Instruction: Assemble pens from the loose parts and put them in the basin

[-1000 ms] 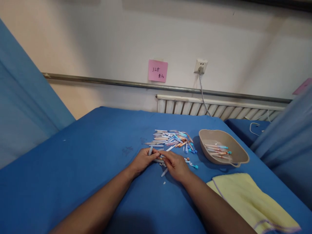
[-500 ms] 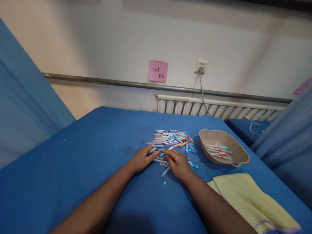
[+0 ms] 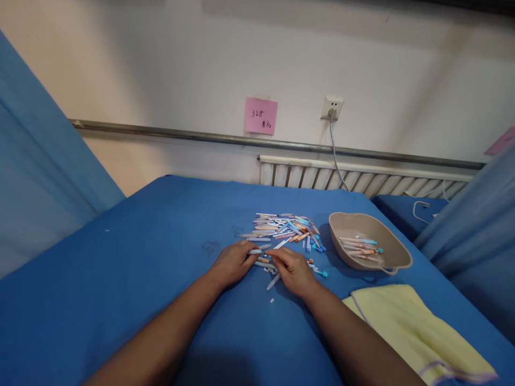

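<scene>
My left hand (image 3: pixel 233 262) is closed around a pale blue pen barrel (image 3: pixel 254 251), which points to the right. Close to the barrel's end, my right hand (image 3: pixel 295 271) pinches something small and thin that I cannot make out. Beneath and between the hands lie more pen parts (image 3: pixel 263 265) and small white bits. A grey-blue barrel (image 3: pixel 273 282) rests slanted beside my right hand. Just beyond the fingers spreads a loose pile of pen parts (image 3: pixel 265 228) in white, peach, orange and blue, including thin white refills.
To the right stands a beige basin (image 3: pixel 396 254) with several pens (image 3: pixel 358 246) inside. A folded yellow towel (image 3: pixel 402 316) lies in front of it on the blue-covered table (image 3: pixel 140 257). Behind are a metal rail (image 3: pixel 181 134), a radiator (image 3: pixel 306 174) and a plugged-in socket (image 3: pixel 332 107).
The pale blue barrel in my left hand has turned from slanting to nearly level, and its end now meets my right fingertips. Both hands otherwise stay in place.
</scene>
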Demonstrator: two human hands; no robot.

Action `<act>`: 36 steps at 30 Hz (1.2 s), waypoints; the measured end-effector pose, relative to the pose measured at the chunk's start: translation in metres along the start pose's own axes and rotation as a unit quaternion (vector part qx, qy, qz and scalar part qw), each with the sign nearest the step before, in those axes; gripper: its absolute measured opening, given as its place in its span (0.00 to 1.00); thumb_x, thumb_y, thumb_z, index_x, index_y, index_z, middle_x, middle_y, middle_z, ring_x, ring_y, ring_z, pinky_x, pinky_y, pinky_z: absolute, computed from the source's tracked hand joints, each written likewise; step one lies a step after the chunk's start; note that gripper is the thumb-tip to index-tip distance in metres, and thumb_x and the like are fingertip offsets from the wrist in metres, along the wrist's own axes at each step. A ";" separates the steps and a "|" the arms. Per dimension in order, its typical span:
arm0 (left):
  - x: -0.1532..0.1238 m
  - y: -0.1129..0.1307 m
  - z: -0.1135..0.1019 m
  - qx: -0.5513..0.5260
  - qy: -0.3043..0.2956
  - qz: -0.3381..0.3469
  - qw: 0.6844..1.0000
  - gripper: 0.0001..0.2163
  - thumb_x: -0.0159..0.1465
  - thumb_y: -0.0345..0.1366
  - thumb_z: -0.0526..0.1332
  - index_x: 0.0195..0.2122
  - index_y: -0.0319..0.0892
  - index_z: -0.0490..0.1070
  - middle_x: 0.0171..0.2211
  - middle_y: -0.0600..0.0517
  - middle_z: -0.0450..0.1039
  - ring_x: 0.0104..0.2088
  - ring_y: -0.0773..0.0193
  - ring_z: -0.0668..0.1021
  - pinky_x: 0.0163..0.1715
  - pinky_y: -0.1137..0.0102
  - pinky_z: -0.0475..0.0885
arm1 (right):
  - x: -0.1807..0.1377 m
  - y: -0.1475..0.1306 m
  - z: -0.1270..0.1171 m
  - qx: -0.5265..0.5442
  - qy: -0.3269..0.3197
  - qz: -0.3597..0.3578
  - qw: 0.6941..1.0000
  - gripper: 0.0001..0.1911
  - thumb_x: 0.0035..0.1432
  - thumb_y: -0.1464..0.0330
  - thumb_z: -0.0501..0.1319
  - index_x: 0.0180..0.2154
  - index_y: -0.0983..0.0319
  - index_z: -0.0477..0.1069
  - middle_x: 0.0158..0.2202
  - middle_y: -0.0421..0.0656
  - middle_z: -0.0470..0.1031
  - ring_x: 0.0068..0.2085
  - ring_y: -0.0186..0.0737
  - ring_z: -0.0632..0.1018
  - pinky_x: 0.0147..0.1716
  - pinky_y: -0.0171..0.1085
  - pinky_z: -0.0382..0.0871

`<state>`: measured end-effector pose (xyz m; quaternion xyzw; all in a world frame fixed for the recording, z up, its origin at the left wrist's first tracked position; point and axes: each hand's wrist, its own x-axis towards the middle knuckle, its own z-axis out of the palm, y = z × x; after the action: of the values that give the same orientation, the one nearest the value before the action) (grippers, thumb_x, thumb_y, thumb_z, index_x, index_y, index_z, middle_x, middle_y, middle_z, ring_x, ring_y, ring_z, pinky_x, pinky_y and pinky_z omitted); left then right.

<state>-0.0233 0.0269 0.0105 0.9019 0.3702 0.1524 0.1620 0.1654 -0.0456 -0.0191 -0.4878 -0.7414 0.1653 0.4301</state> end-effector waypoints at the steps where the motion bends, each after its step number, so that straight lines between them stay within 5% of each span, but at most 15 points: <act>1: 0.000 -0.001 0.001 0.003 -0.001 0.000 1.000 0.12 0.63 0.37 0.51 0.41 0.44 0.71 0.38 0.50 0.73 0.40 0.60 0.74 0.40 0.69 0.66 | 0.000 0.000 0.000 -0.001 0.000 0.000 1.000 0.15 0.61 0.72 0.51 0.46 0.56 0.70 0.37 0.42 0.74 0.38 0.37 0.75 0.37 0.35 0.67; 25: -0.001 0.009 -0.008 0.184 -0.043 -0.025 0.982 0.10 0.62 0.35 0.52 0.40 0.46 0.71 0.36 0.48 0.70 0.39 0.57 0.71 0.36 0.68 0.64 | -0.002 0.004 0.001 -0.053 -0.046 0.007 0.998 0.16 0.60 0.73 0.51 0.47 0.55 0.70 0.37 0.42 0.74 0.38 0.37 0.75 0.38 0.35 0.67; 36: -0.002 0.006 -0.004 0.135 -0.034 -0.020 0.990 0.10 0.61 0.33 0.53 0.40 0.45 0.71 0.36 0.47 0.71 0.39 0.55 0.72 0.37 0.65 0.65 | -0.001 0.004 0.001 -0.066 -0.049 0.010 0.997 0.16 0.59 0.74 0.52 0.47 0.55 0.70 0.36 0.42 0.74 0.37 0.37 0.75 0.36 0.35 0.67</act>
<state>-0.0227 0.0221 0.0159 0.9126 0.3997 0.0671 0.0543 0.1667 -0.0443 -0.0229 -0.5134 -0.7662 0.1445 0.3584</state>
